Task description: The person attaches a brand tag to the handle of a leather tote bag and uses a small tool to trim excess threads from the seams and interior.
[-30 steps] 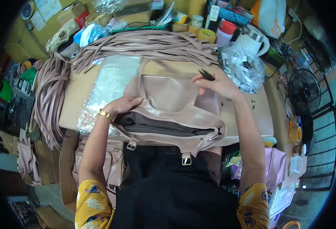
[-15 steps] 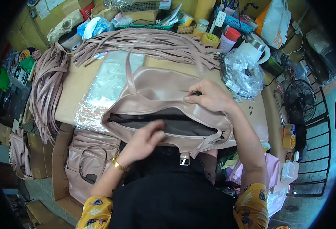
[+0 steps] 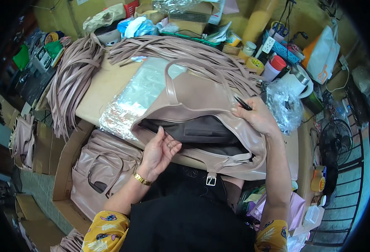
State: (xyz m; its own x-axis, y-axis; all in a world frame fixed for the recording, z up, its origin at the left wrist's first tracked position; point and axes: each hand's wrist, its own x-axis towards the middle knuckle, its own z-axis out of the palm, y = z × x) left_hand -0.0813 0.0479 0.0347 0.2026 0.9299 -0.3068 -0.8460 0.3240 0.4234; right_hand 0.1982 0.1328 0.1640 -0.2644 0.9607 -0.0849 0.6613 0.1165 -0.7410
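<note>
A dusty-pink handbag (image 3: pixel 201 90) lies on the table in front of me, its zipped mouth wide open on a dark grey lining (image 3: pixel 210 130) with a slim inner pocket. My left hand (image 3: pixel 162 149) is at the near left edge of the opening, palm turned up, fingers apart and holding nothing. At the bag's far right rim, my right hand (image 3: pixel 258 115) is closed round a small black pointed tool (image 3: pixel 243 103); its exact kind is unclear. A strap with a silver buckle (image 3: pixel 211 180) hangs from the bag's near side.
Pink strips (image 3: pixel 180 50) lie across the table's back, with another bundle (image 3: pixel 78 71) at left. Beneath the bag's left side is a clear plastic sheet (image 3: pixel 138 96). A carton (image 3: pixel 63 176) holds more pink bags. Crumpled plastic (image 3: pixel 283 101) and a kettle (image 3: pixel 296 82) stand right.
My left hand has turned from palm-down over the opening to palm-up at its edge. The bag's mouth gapes wider, and the view has shifted and tilted. The black tool stays in my right hand.
</note>
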